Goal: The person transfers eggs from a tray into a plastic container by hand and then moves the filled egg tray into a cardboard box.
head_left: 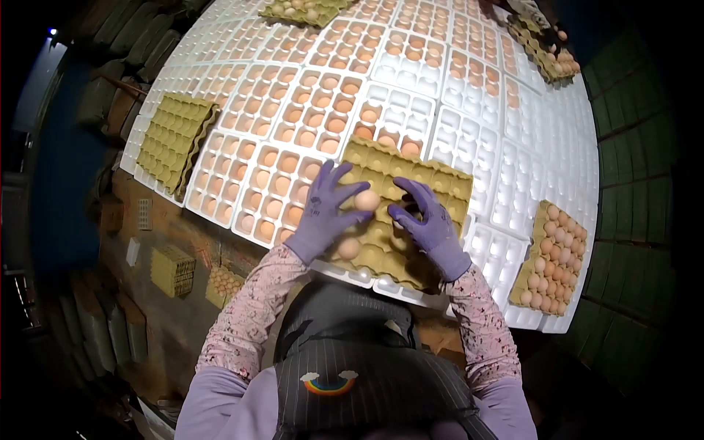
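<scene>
While both gloved hands are over a cardboard tray (449,181), the thumb and forefinger of the left hand (326,213) pinch an egg (367,200) between their tips, with other fingers of that hand spread forward. Just to the right of that egg, the right hand (434,229) has its fingers bent, with a gap between thumb and forefinger; whether they have hold of anything cannot be told, since the hand covers what lies beneath. A second egg (347,248) sits in the cardboard tray, nearer the body than the left fingers.

Ahead of the left fingers and to their left, white trays (297,136) with eggs in their pockets cover much of the surface. Just beyond the cardboard tray, ahead of the right fingers, another white tray (397,110) has a few eggs in it. Farther left of the left fingers lies a tilted pile of cardboard (172,139). Well to the right of the right fingers, a filled egg tray (551,258) rests near the edge of the surface. On the floor, to the left of the left fingers and nearer the body, stands a stack of trays (172,271). Behind both hands, the person wears a dark striped apron (374,374) with a rainbow patch (328,385).
</scene>
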### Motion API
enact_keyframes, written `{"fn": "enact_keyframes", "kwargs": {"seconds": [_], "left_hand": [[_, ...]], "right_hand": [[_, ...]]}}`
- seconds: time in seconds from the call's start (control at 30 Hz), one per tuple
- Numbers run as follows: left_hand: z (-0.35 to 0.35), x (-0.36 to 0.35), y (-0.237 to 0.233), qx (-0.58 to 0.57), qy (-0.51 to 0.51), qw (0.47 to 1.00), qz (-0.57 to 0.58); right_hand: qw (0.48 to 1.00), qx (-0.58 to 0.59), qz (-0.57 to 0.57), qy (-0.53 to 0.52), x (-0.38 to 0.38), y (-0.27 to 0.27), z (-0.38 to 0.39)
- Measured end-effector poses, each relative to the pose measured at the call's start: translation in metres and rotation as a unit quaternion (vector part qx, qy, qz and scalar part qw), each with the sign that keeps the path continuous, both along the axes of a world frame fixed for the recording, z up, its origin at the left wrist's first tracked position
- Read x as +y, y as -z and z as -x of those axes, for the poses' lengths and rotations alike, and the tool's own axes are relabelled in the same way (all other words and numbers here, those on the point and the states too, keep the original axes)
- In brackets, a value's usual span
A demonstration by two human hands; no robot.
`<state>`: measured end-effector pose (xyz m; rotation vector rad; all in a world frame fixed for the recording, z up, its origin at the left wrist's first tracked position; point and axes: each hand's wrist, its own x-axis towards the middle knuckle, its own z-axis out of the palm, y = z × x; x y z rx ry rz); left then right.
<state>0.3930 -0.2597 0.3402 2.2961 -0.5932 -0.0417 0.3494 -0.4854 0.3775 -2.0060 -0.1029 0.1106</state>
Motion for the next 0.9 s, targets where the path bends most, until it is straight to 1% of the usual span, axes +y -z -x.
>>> {"fn": "enact_keyframes", "kwargs": {"seconds": [0.03,0.07,0.1,0.13,0.17,0.23,0.27,0.3,0.33,0.37,0.4,0.43,0.47,0.5,0.53,0.57,0.6,0.63,0.67,0.7,0.73,0.77,0.8,0.83,0.87,0.9], "left_hand": [[0.007,0.002,-0.013,0.021,0.003,0.998,0.057],[0.011,0.005,-0.024,0.006,0.015,0.998,0.061],[0.014,0.008,-0.032,-0.005,0.029,0.997,0.065],[0.014,0.011,-0.037,0.005,0.036,0.997,0.061],[0.009,0.015,-0.042,0.016,0.044,0.997,0.058],[-0.011,0.033,-0.044,0.002,0.048,0.998,0.046],[-0.025,0.045,-0.035,0.018,-0.011,0.998,0.067],[-0.043,0.058,-0.022,0.036,-0.069,0.993,0.088],[-0.066,0.074,0.0,0.028,-0.08,0.996,-0.032],[-0.086,0.083,0.015,0.023,-0.075,0.997,-0.028],[-0.104,0.091,0.029,-0.003,-0.081,0.988,-0.131],[-0.12,0.099,0.043,-0.029,-0.089,0.968,-0.232],[-0.131,0.105,0.056,-0.044,-0.047,0.959,-0.277],[-0.137,0.107,0.069,-0.031,-0.02,0.956,-0.291],[-0.138,0.108,0.075,-0.031,-0.017,0.956,-0.29],[-0.138,0.108,0.077,-0.029,-0.015,0.957,-0.289],[-0.138,0.108,0.079,-0.027,-0.022,0.967,-0.253],[-0.138,0.108,0.078,-0.022,-0.029,0.976,-0.217],[-0.138,0.107,0.077,-0.017,-0.031,0.977,-0.21],[-0.141,0.11,0.074,-0.003,-0.023,0.982,-0.185],[-0.144,0.111,0.067,0.011,-0.013,0.983,-0.185],[-0.146,0.112,0.061,0.026,-0.003,0.982,-0.185],[-0.148,0.113,0.061,0.031,0.003,0.983,-0.183],[-0.149,0.112,0.06,0.034,0.004,0.982,-0.184],[-0.148,0.113,0.06,0.038,0.006,0.982,-0.186],[-0.147,0.114,0.062,0.043,0.015,0.982,-0.184]], "right_hand": [[0.984,0.112,-0.133,0.025,0.004,0.0,-0.002],[0.944,0.201,-0.26,-0.001,0.01,-0.01,-0.003],[0.878,0.292,-0.377,-0.026,0.018,-0.024,-0.004],[0.839,0.324,-0.436,-0.027,0.029,-0.036,-0.008],[0.838,0.333,-0.426,-0.068,0.028,-0.029,-0.016],[0.818,0.372,-0.439,-0.002,0.042,-0.027,-0.039],[0.944,0.152,-0.285,-0.063,0.045,-0.024,-0.055],[0.984,-0.081,-0.106,-0.117,0.048,-0.016,-0.074],[0.984,-0.153,-0.002,-0.096,0.053,0.012,-0.103],[0.972,0.035,-0.223,-0.059,0.066,0.017,-0.137],[0.877,0.189,-0.438,0.051,0.079,0.021,-0.17],[0.945,0.079,-0.318,0.009,0.085,0.032,-0.207],[0.982,-0.038,-0.187,-0.003,0.092,0.042,-0.244],[0.99,-0.134,-0.047,-0.025,0.092,0.056,-0.29],[0.99,-0.136,-0.011,-0.03,0.097,0.057,-0.332],[0.955,-0.018,-0.295,0.003,0.106,0.065,-0.374],[0.821,0.066,-0.562,0.076,0.116,0.073,-0.416],[0.811,0.056,-0.575,0.09,0.119,0.08,-0.46],[0.937,-0.055,-0.342,0.044,0.118,0.086,-0.496],[0.97,-0.13,-0.204,0.038,0.119,0.092,-0.529],[0.972,-0.142,-0.182,0.043,0.119,0.097,-0.551],[0.947,-0.104,-0.3,0.044,0.119,0.109,-0.568],[0.906,-0.068,-0.414,0.051,0.12,0.12,-0.586],[0.875,0.019,-0.473,0.105,0.124,0.094,-0.573],[0.829,0.105,-0.526,0.159,0.126,0.077,-0.556],[0.855,0.124,-0.476,0.166,0.123,0.076,-0.538]]}}
